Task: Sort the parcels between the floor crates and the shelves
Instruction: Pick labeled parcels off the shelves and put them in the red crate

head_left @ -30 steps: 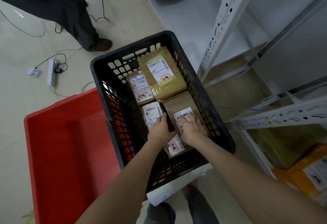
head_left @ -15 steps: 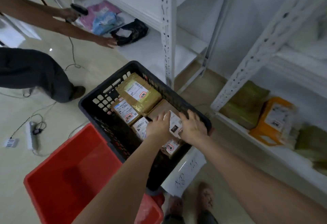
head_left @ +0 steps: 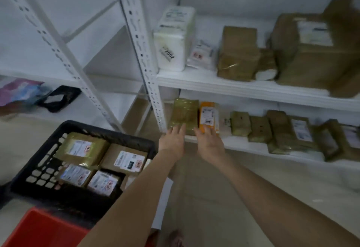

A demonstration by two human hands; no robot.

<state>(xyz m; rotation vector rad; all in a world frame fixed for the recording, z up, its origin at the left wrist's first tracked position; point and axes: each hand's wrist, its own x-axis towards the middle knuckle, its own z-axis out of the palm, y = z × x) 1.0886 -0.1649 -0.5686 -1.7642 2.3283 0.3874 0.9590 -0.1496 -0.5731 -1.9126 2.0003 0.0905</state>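
Both my hands reach out to the lower shelf (head_left: 243, 147) with fingers straight. My left hand (head_left: 172, 141) touches the near edge of a green-taped parcel (head_left: 184, 114) that lies at the shelf's left end. My right hand (head_left: 209, 143) touches the near end of an orange parcel (head_left: 208, 116) beside it. Neither hand holds anything. The black floor crate (head_left: 109, 133) stands at lower left with several labelled brown and green-taped parcels inside, among them a brown box (head_left: 124, 159) near my left forearm.
A red crate (head_left: 39, 229) sits under the black one. Several more taped parcels line the lower shelf to the right. The upper shelf (head_left: 233, 86) holds a white foam box (head_left: 173, 38) and brown boxes. A white upright post (head_left: 144, 51) stands just left of my hands.
My hands have left the brown parcel in the black crate and moved up and right to the lower shelf. The view has swung from the crate toward the shelves.
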